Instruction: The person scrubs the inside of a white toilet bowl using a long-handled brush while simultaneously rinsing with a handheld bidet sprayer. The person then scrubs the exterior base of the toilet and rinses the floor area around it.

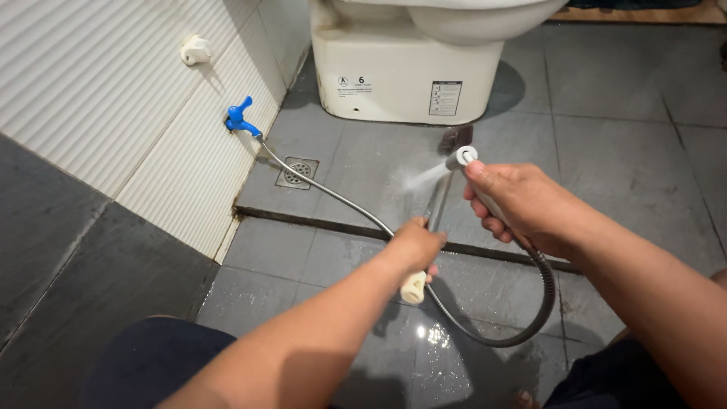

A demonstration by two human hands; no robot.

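here, all placed from the toilet base [394, 76]:
left hand [415, 244]: fingers wrapped around the cream handle of a brush [433, 220], in front of the base; bristles touch the floor just before it.
right hand [522, 206]: closed around a spray nozzle [462, 158], water jetting left.
hose [333, 195]: runs to a blue tap [238, 119] on the wall left of the base.
floor drain [297, 172]: between tap and base.

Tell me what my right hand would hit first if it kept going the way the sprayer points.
Probably the brush handle held by the left hand; the right hand aims its sprayer there, though depth is unclear.
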